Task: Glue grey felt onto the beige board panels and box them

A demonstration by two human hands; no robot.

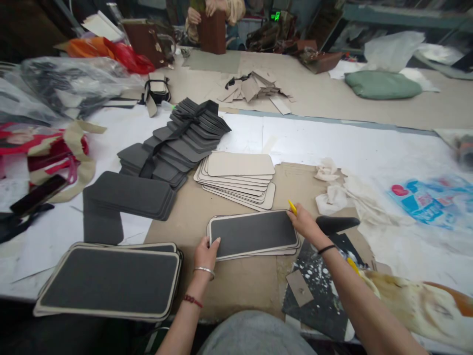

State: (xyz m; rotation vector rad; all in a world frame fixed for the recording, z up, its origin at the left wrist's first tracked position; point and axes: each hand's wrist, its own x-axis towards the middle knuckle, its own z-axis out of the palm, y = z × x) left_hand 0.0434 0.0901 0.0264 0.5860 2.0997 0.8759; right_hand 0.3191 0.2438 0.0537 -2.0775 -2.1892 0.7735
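In front of me lies a small stack of rounded panels, topped by a dark grey panel (254, 233) with a cream border. My left hand (206, 256) pinches its left end, thumb on top and fingers hidden beneath. At its upper right corner, my right hand (306, 222) is closed around a thin yellow tool (292, 207), whose kind I cannot make out; these fingers also touch the corner. Just behind is a fanned stack of cream panels (240, 165). A larger pile of bordered grey panels (109, 280) sits at the front left.
Loose grey panels (133, 193) and a strap-tied grey bundle (181, 135) lie back left. By my right arm are a glue-spotted black board (318, 283), a dark handle-like object (337, 225) and crumpled cloth (377, 209). Across the table, a person's hands (210, 10) hold a brown case (212, 32).
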